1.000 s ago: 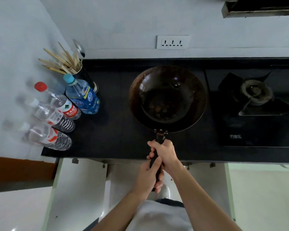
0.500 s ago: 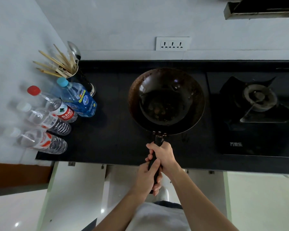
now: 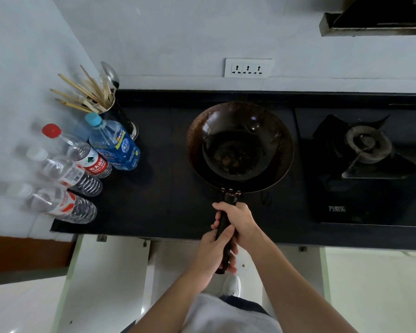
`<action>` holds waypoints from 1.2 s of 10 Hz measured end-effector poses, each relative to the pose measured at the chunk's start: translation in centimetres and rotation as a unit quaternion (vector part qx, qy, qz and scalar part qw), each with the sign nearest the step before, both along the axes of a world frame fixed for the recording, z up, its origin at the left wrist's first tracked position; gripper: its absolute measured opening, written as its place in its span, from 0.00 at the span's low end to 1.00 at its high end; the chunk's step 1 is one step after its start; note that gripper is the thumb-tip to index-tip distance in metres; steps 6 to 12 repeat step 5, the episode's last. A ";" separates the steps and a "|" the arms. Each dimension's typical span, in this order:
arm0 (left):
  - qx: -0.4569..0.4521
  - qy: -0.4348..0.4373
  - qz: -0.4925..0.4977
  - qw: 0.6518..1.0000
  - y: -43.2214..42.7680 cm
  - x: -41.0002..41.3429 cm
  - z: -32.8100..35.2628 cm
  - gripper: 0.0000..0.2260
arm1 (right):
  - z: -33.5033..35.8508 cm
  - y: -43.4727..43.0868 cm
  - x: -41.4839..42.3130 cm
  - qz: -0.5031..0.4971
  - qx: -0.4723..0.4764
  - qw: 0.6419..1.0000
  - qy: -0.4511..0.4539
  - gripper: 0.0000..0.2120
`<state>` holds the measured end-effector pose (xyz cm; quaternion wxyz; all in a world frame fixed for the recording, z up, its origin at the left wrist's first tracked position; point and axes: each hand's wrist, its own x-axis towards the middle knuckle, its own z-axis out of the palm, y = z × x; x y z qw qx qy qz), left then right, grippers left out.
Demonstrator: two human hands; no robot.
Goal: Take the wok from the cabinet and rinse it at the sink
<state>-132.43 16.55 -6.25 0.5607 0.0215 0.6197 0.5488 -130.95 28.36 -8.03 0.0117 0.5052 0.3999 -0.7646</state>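
1. Your wok [image 3: 240, 147] sits over the black counter [image 3: 159, 200], centre of view, handle [image 3: 224, 236] pointing to 6 o'clock past the counter's front edge. Whether its base rests on the counter or hangs just above it, you cannot tell.
2. At the wok's 3 o'clock: the gas burner [image 3: 368, 144] on the black hob [image 3: 360, 212], near the rim but apart from it.
3. At its 9 o'clock: bare counter, then a blue-capped bottle [image 3: 114, 145] and three clear bottles [image 3: 67, 174] along the left wall, well apart from the wok. A holder of chopsticks [image 3: 87, 97] stands behind them at 10 o'clock.
4. At 12 o'clock: a strip of counter, then the wall with a socket plate [image 3: 248, 67]. A range hood [image 3: 375, 22] edge shows at 2 o'clock.
5. Below the front edge: white cabinet doors [image 3: 106, 272] stand open either side of your legs; one shoe [image 3: 232, 284] shows.
6. Your right hand [image 3: 238, 222] is wrapped tight around the upper handle, just under the rivets.
7. Your left hand [image 3: 211, 254] is closed around the lower handle, touching the right hand; the handle's end pokes out beneath it.
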 end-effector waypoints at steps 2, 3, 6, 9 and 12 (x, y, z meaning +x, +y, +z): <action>-0.023 0.080 -0.030 0.996 -0.4 -0.5 0.2 0.12 | 0.3 0.1 -0.2 0.032 0.032 0.998 -0.041 0.10; -0.041 0.147 -0.046 0.987 -0.9 -0.6 0.4 0.12 | 0.0 0.1 -0.1 0.077 0.101 0.988 -0.084 0.14; -0.092 0.399 -0.082 0.909 -2.5 -3.0 1.3 0.24 | 2.4 0.1 1.5 0.229 0.303 0.910 -0.168 0.15; -0.092 0.399 -0.082 0.909 -2.5 -3.0 1.3 0.24 | 2.4 0.1 1.5 0.229 0.303 0.910 -0.168 0.15; -0.092 0.399 -0.082 0.909 -2.5 -3.0 1.3 0.24 | 2.4 0.1 1.5 0.229 0.303 0.910 -0.168 0.15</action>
